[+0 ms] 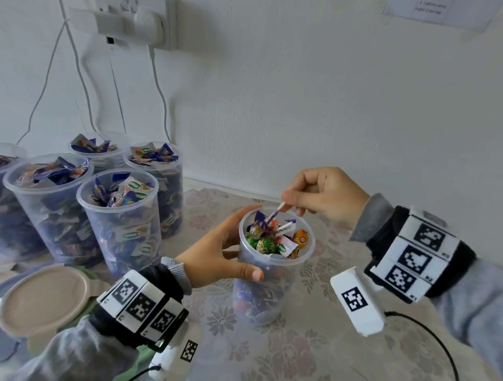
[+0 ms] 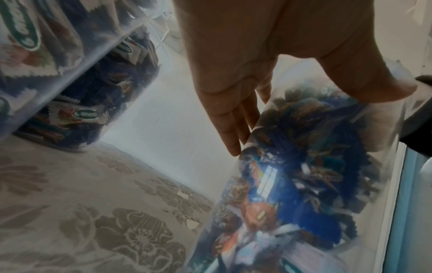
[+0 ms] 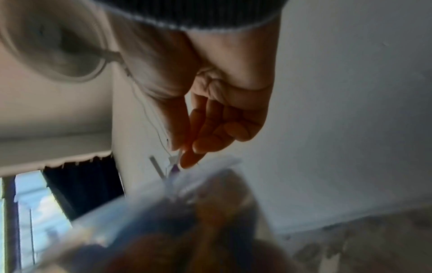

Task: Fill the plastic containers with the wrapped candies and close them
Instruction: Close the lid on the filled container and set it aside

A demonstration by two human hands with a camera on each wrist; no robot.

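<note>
Above container (image 1: 270, 281), right hand (image 1: 327, 195) pinching lollipop stick (image 1: 276, 212), left hand (image 1: 219, 247) gripping side

Head view: looks down and forward over the counter (image 1: 307, 358) toward the wall. Left-wrist view: close, low beside the open container (image 2: 315, 166). Right-wrist view: close, just above its rim. All share this container.

White plastered wall (image 1: 309, 105), lit by cool, even light; white socket panel (image 1: 131, 12) mounted upper left with plugs in it, white cables (image 1: 159, 85) hanging from it to the table. Paper notice (image 1: 438, 8) fixed at top right. Table covered by beige floral-patterned cloth (image 1: 307, 358); window (image 3: 35, 203) with dark curtain (image 3: 81, 184) beside it, seen from the right wrist.
</note>
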